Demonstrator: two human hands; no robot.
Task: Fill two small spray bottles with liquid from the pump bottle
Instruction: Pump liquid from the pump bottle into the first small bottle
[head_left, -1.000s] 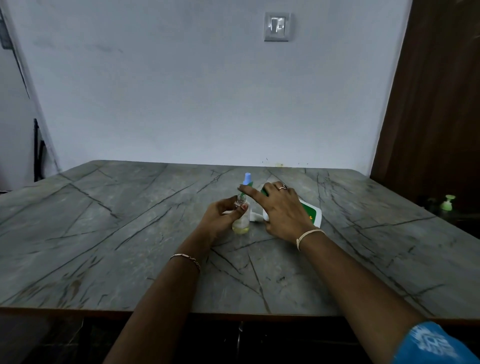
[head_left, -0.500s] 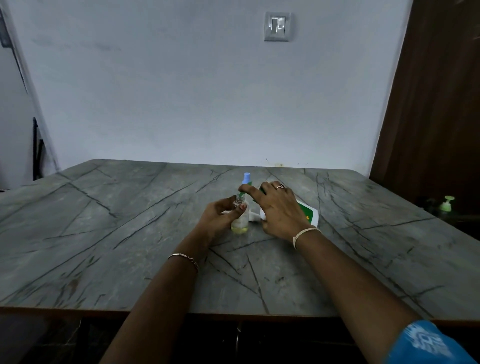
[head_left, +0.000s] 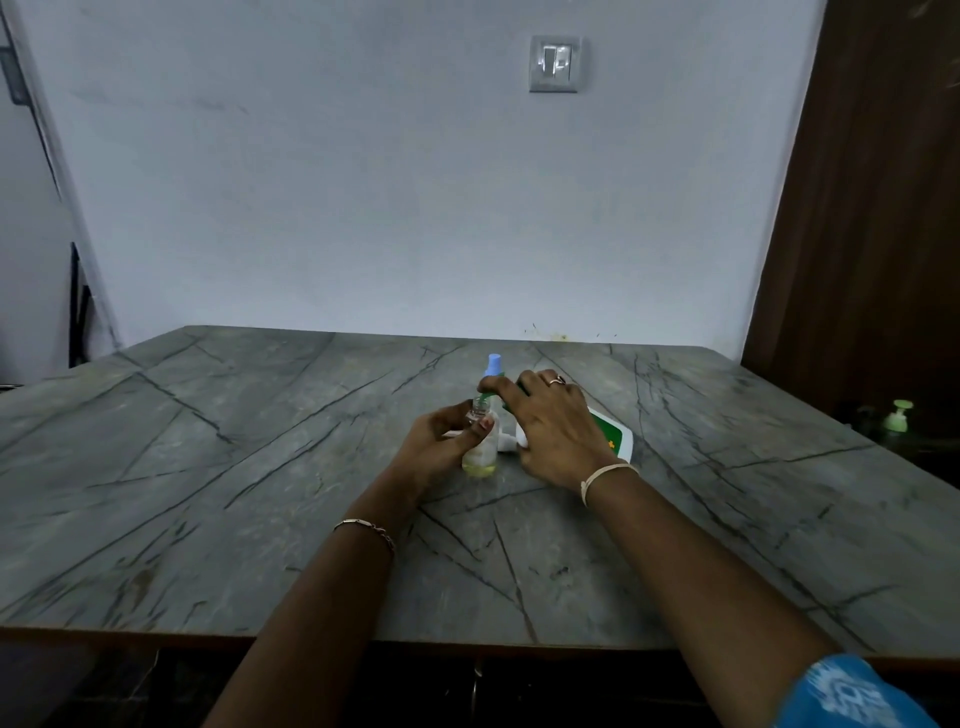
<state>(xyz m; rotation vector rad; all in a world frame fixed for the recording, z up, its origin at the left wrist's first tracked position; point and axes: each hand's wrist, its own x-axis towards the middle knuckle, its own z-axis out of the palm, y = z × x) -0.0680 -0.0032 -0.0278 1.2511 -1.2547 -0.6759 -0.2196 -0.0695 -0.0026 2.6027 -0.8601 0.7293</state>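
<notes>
A small clear spray bottle (head_left: 480, 458) with a little yellowish liquid at its bottom stands on the grey marble table (head_left: 260, 467). My left hand (head_left: 439, 444) grips it around the middle. My right hand (head_left: 556, 431) reaches over from the right, its fingertips curled on a green top (head_left: 488, 398) at the bottle's neck. Just behind stands a second small bottle with a blue cap (head_left: 494, 364), mostly hidden. The white pump bottle with a green label (head_left: 615, 435) lies on its side under my right hand, its white nozzle (head_left: 506, 443) pointing at the clear bottle.
A wall with a light switch (head_left: 554, 63) closes the table's far side. A brown door (head_left: 883, 208) stands at the right, with a green pump dispenser (head_left: 898, 415) low beside it. Bare tabletop stretches to the left and towards me.
My right index finger, stretched out flat over the bottle before, has curled down onto the green top at the neck. My left hand has kept its grip on the clear bottle.
</notes>
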